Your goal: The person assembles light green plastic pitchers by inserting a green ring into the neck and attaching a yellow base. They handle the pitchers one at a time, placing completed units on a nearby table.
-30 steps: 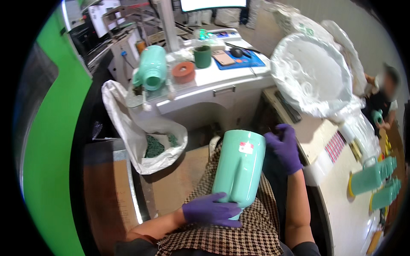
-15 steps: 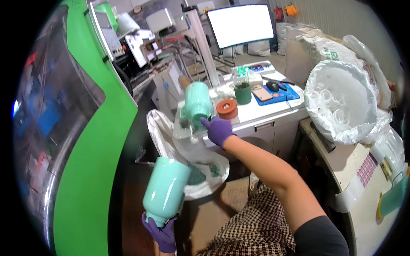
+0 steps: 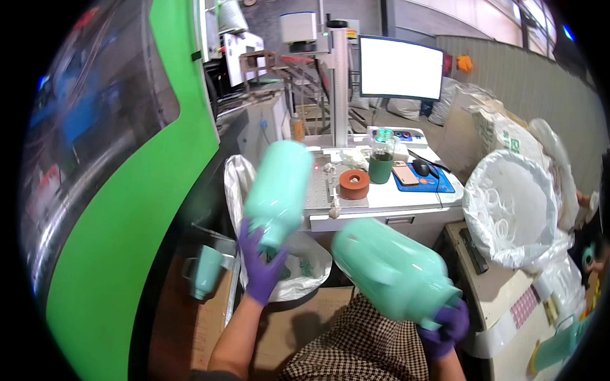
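My left hand (image 3: 260, 270), in a purple glove, grips a glossy mint-green jug (image 3: 279, 184) by its narrow neck, with the jug's broad base tilted up. It is raised in front of the table's left side. A second mint-green jug (image 3: 387, 270) lies slantwise above my lap, blurred by motion. My right hand (image 3: 448, 327), gloved in purple too, is closed around its neck end. On the white table (image 3: 413, 202) stands a rust-red round block (image 3: 354, 185), near the perforated metal plate (image 3: 316, 184) that the left jug partly hides.
A white sack (image 3: 298, 293) with green bits hangs open below the table. Another green jug (image 3: 206, 273) stands at lower left beside the green machine (image 3: 127, 241). At right, a lined container (image 3: 505, 209) holds clear rings. A column (image 3: 340, 89) and monitor (image 3: 401, 66) rise behind.
My right hand has taken the jug off the table and brought it back toward my lap. My left hand has lifted its jug up toward the table. The view has shifted.
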Demonstrator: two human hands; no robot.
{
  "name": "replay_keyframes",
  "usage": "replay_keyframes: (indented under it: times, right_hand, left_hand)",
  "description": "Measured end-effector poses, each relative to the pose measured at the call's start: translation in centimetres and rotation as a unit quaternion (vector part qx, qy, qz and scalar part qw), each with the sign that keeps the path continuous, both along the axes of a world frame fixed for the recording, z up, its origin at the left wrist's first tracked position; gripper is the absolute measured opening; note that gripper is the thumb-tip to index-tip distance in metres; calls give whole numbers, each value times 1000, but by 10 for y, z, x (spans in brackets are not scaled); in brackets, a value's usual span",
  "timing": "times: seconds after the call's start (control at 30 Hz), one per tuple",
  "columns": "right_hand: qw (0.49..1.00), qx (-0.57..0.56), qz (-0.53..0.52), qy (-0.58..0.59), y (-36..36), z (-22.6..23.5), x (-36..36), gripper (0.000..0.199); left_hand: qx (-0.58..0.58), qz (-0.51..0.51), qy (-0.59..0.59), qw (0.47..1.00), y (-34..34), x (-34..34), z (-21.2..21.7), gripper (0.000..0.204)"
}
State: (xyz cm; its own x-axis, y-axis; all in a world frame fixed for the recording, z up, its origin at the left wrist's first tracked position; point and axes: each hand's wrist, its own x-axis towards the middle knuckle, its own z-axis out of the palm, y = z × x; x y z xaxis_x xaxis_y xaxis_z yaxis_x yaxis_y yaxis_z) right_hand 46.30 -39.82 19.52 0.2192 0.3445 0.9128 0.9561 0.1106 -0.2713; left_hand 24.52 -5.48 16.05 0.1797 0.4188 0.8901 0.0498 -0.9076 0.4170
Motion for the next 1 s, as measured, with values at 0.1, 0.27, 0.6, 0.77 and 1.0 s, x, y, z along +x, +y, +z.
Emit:
replay_keyframes:
  times: [0.1, 0.27, 0.6, 0.77, 1.0]
  right_hand:
    - [943, 148, -3, 297, -61, -20, -14, 37]
    - [958, 65, -56, 273, -164, -70, 2, 53]
    - [927, -24, 133, 349, -143, -51, -19, 36]
    - [939, -114, 95, 310, -136, -32, -17, 39]
    - [962, -96, 91, 237, -117, -4, -42, 35]
  left_hand:
    - [33, 50, 101, 993, 33, 73, 1, 74]
    - [112, 119, 179, 970, 91, 136, -10, 75]
    - [114, 203, 246, 941, 129, 170, -3, 68]
    - [102, 223, 255, 935, 136, 171, -4, 75]
    - [111, 238, 216, 941, 91, 160, 16, 87]
